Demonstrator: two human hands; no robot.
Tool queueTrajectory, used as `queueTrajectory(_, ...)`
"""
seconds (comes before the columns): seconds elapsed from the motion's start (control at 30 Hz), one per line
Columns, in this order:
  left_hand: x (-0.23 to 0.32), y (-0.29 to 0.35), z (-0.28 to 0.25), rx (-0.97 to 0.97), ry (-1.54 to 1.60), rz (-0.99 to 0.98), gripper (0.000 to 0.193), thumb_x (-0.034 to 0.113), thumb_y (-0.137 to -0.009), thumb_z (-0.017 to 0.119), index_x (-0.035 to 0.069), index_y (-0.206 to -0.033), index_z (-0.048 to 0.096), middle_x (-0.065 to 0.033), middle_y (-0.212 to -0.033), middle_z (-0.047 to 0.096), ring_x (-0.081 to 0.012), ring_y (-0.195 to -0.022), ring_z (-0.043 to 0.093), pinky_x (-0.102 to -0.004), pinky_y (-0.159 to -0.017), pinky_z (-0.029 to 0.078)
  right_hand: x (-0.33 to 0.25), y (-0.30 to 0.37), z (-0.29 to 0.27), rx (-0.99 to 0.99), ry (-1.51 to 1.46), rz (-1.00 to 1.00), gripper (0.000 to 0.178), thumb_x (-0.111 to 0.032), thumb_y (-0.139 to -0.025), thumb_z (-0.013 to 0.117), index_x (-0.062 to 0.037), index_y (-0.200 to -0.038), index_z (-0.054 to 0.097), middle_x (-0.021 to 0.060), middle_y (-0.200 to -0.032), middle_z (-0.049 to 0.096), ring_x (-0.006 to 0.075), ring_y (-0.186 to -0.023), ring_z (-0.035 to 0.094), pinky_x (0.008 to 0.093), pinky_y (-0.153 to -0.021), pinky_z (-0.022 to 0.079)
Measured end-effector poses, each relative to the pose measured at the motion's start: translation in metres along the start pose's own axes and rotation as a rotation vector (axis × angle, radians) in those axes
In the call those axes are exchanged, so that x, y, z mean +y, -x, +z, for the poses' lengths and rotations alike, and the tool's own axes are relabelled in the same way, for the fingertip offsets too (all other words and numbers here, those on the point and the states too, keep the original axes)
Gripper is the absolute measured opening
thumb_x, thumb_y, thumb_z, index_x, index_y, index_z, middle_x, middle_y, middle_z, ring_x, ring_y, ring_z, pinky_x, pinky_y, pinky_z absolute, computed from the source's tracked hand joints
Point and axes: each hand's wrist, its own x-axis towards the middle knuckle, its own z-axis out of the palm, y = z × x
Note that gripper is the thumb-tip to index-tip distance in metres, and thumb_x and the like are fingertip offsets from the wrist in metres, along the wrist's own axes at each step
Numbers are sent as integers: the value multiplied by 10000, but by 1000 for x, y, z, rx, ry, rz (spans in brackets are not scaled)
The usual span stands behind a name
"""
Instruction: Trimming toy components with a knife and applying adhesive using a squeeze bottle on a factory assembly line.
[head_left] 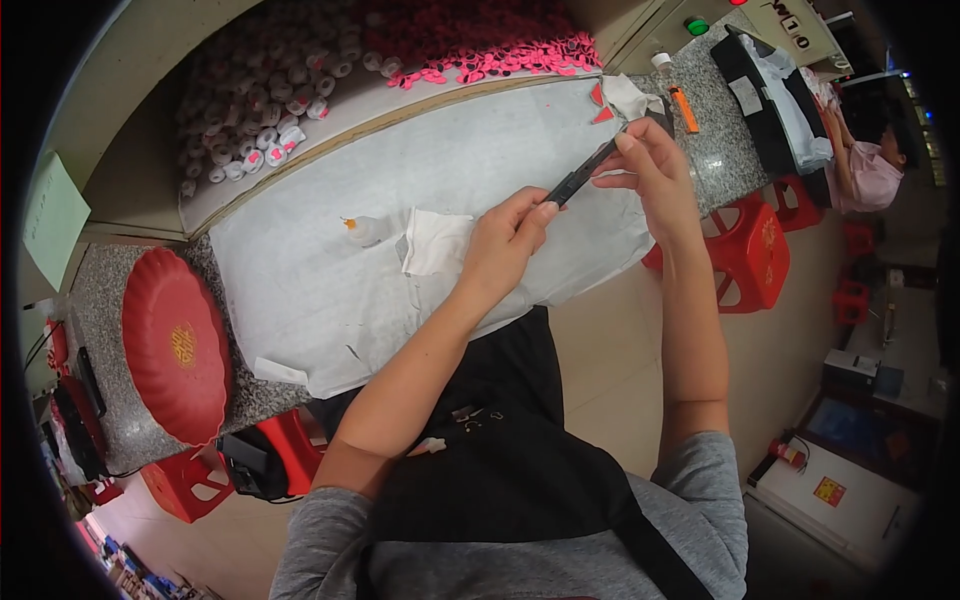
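Observation:
A slim black utility knife (580,180) is held slantwise above the white covering sheet (330,280). My left hand (507,238) is closed around its lower end, thumb on top. At the upper end, the fingers of my right hand (652,172) pinch the tip, which they partly hide. Left of my left hand lie a folded white cloth (438,242) and a small clear bottle (367,231) with an orange tip. Small pink-red pieces (601,104) and a crumpled white tissue (632,97) lie just beyond my right hand.
A raised shelf behind the sheet carries many white rolls (255,140) and pink pieces (500,60). On the left stands a red scalloped tray (175,345). An orange cutter (684,108) and a black bin (770,100) are at right. A person (870,170) sits farther right, near red stools (750,255).

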Motion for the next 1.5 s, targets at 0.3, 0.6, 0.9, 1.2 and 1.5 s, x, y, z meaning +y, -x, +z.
queueTrajectory(0.3, -2, 0, 1, 35, -38, 25, 212, 225, -848, 449, 39, -866, 549, 56, -490, 334, -25, -445, 284, -185, -418, 226, 6, -3, 3, -4, 25, -21, 115, -155, -832, 465, -48, -803, 436, 48, -717, 543, 121, -628, 573, 238, -576, 500)
queueTrajectory(0.6, -2, 0, 3, 124, -113, 31, 217, 244, -822, 457, 54, -834, 560, 19, -464, 360, -60, -430, 328, -236, -418, 268, 6, -4, 8, 8, 81, -87, 126, -163, -836, 468, -40, -825, 443, 45, -702, 534, 114, -622, 567, 235, -575, 498)
queueTrajectory(0.9, -1, -1, 2, 46, -21, 65, 216, 230, -850, 442, 42, -876, 545, 52, -499, 344, -26, -452, 292, -184, -424, 237, 10, -3, 5, 13, -108, 38, 126, -171, -829, 484, -55, -786, 461, 67, -726, 559, 124, -637, 580, 238, -573, 496)
queueTrajectory(1.2, -1, 1, 6, 99, -129, 50, 207, 219, -845, 448, 45, -872, 556, 45, -498, 360, -32, -465, 311, -192, -433, 247, 20, 1, 14, 114, -165, 11, 134, -172, -823, 495, -78, -739, 451, 96, -746, 593, 140, -651, 595, 235, -569, 494)
queueTrajectory(1.5, -3, -2, 1, 41, -92, 46, 204, 216, -845, 446, 44, -876, 552, 49, -503, 360, -31, -463, 305, -189, -432, 246, 26, 3, 18, 121, -150, 0, 136, -164, -822, 500, -67, -737, 455, 96, -736, 589, 139, -652, 592, 234, -570, 493)
